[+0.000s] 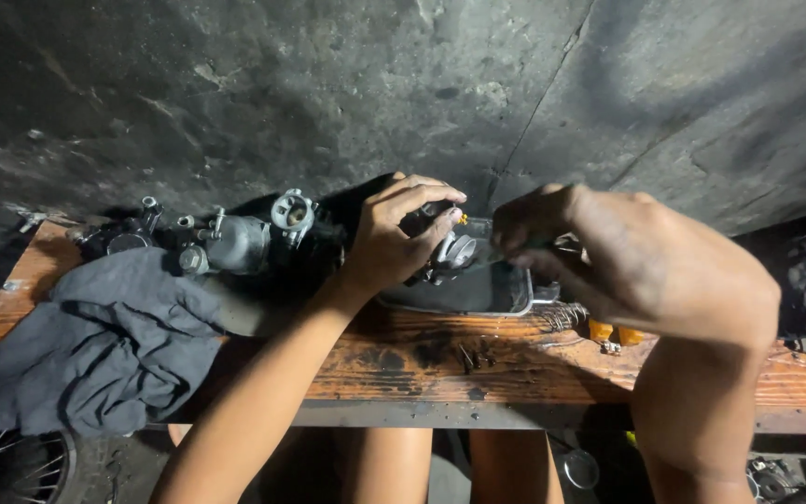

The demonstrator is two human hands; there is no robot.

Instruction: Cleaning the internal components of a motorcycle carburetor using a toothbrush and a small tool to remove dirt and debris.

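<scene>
Fingers of our left hand [394,238] grip a small grey metal carburettor part [454,252] above a shallow metal tray [506,297] on the worn wooden tabletop [422,359]; our right hand [636,261] pinches a thin tool [515,250] against it.

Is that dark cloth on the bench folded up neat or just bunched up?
Bunched up. The dark cloth lies crumpled in loose folds on the wooden bench, its lower edge hanging over the front.
</scene>
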